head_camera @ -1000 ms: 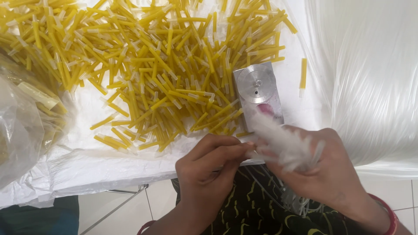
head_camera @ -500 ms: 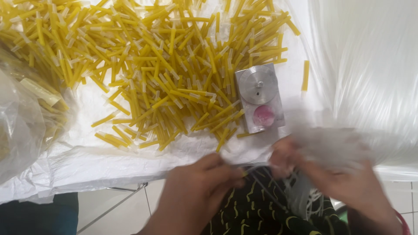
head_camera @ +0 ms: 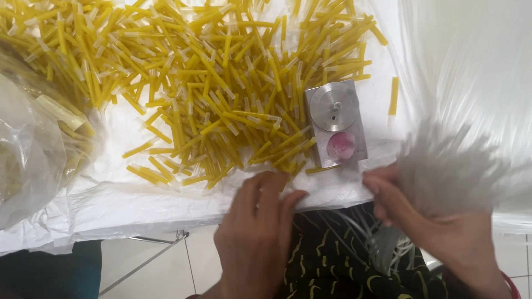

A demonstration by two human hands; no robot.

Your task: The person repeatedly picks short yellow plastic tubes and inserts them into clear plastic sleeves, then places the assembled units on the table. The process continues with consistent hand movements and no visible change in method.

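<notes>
A big heap of short yellow tubes with clear tips [head_camera: 221, 83] covers a white plastic sheet [head_camera: 138, 205] on the table. A small grey metal block [head_camera: 337, 123] with a round disc and a pink spot lies at the heap's right edge. My left hand [head_camera: 257, 232] rests at the sheet's front edge, fingers together, just below the heap; nothing shows in it. My right hand [head_camera: 421, 221] grips a blurred bundle of thin clear strands [head_camera: 443, 171] to the right of the block.
A clear plastic bag [head_camera: 33, 149] with more yellow tubes sits at the left. A mass of clear strands [head_camera: 476, 72] fills the right side. One yellow tube [head_camera: 393, 95] lies apart. White floor tiles and a metal table leg [head_camera: 144, 260] show below.
My right hand has swung the strand bundle rightward, away from the metal block. My left hand let go of the bundle and moved up to the sheet's edge.
</notes>
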